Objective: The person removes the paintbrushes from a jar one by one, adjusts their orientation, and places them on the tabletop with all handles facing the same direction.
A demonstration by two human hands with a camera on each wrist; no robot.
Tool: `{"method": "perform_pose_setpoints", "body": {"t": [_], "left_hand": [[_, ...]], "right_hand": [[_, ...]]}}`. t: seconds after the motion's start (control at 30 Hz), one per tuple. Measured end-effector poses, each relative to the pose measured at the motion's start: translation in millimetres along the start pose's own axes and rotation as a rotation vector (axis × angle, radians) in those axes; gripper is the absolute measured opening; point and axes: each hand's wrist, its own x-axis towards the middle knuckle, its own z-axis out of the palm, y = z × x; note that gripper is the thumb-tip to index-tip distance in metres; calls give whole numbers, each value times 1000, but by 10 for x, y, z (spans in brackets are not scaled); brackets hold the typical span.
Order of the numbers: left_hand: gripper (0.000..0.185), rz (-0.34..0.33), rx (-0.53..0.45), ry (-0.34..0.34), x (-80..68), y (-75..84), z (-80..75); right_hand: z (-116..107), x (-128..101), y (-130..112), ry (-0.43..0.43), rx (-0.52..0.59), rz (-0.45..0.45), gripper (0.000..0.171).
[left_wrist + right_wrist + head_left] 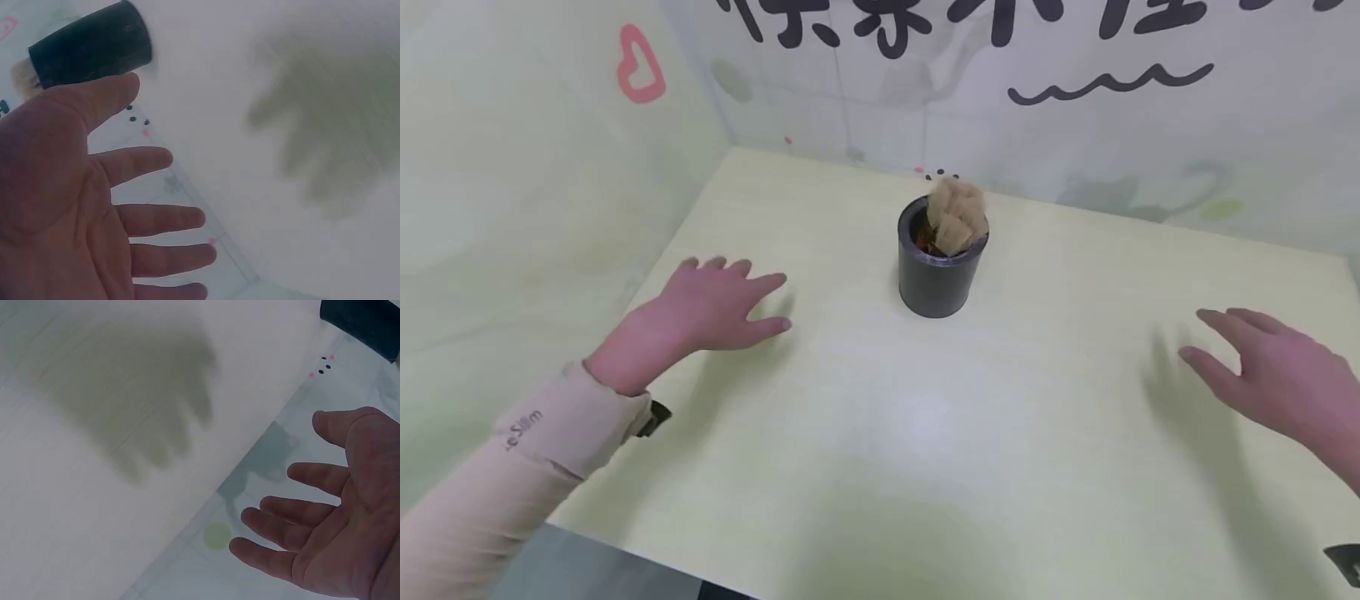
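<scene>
A dark grey cylindrical cup (934,287) stands upright toward the back of the table. Crumpled beige mesh pieces (957,218), like tea bags, stick out over its rim, with something reddish-brown beside them inside. To the left of the cup, my left hand (711,308) hovers palm down over the table with its fingers spread, holding nothing. My right hand (1288,371) is raised over the right side, fingers loosely extended and the palm bare in the right wrist view. Both hands are apart from the cup, and each casts a shadow on the tabletop.
The pale wooden table (880,467) meets a printed backdrop (1075,142) behind it, with black lettering and a wavy line. Another light panel (535,167) with a pink heart rises on the left. The table's front edge shows at lower left.
</scene>
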Motion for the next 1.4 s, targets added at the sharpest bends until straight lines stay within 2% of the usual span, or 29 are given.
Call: {"method": "perform_pose_setpoints", "body": {"t": [0.07, 0.27, 0.5, 0.8, 0.93, 1.17, 1.3, 1.4], "left_hand": [[68, -14, -46, -17, 14, 83, 14], [62, 7, -78, 52, 90, 384, 64], [57, 6, -129, 219, 163, 622, 64], [51, 73, -502, 416, 71, 821, 161], [47, 94, -600, 489, 89, 913, 227], [47, 101, -692, 587, 295, 1021, 263], [51, 93, -877, 621, 435, 1075, 261], [58, 56, -1005, 623, 502, 1137, 245]], "right_hand": [[18, 16, -76, -15, 37, 0, 61], [85, 84, -319, 68, 79, -79, 49], [136, 245, -565, 221, 172, -176, 39], [205, 380, -841, 326, 280, -263, 37], [249, 429, -949, 369, 316, -302, 36], [263, 577, -1201, 433, 334, -380, 36], [246, 712, -1391, 500, 401, -444, 34], [228, 803, -1529, 524, 459, -471, 37]]}}
